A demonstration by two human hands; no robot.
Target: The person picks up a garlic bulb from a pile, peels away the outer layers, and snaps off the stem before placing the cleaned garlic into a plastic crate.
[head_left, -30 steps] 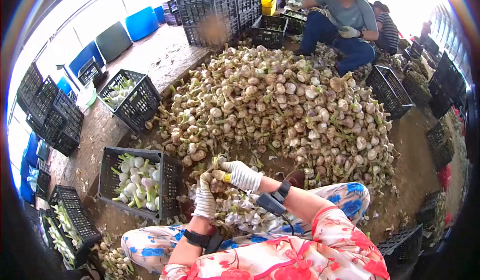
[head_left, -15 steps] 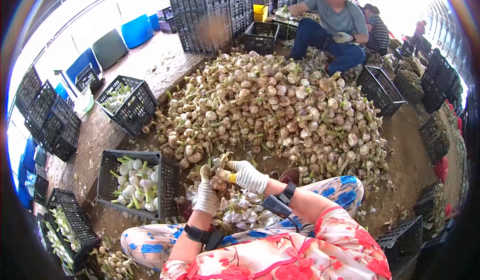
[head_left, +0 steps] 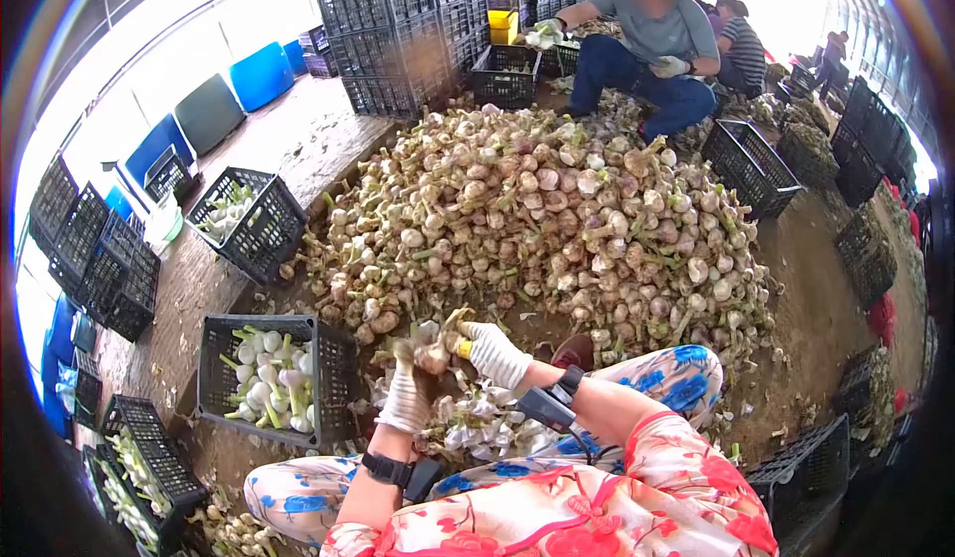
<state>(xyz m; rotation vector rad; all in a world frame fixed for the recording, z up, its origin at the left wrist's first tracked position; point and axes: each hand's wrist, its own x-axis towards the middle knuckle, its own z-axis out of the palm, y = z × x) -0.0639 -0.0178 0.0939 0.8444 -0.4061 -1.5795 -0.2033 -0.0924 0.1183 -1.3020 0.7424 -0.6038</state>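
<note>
Black crates point(head_left: 383, 40) stand stacked on the floor behind the garlic pile point(head_left: 557, 219). Just this side of that pile, the left hand point(head_left: 405, 395) has its grip closed round a garlic bulb point(head_left: 432, 356). Touching the bulb, the right hand point(head_left: 497, 354) shows something yellow point(head_left: 464, 349); its grip's tightness I cannot tell.

White gloves point(head_left: 403, 408), finely striped in grey, cover the left hand point(head_left: 405, 388) and the right hand point(head_left: 493, 354). Black bands point(head_left: 386, 468) circle both wrists, each with a dark, boxy device point(head_left: 547, 408). The pale shirt point(head_left: 527, 527) carries red flowers and red piping — the trousers point(head_left: 303, 487) are white with big blue blooms — and one shoe point(head_left: 574, 351) shows dark reddish-brown.
</note>
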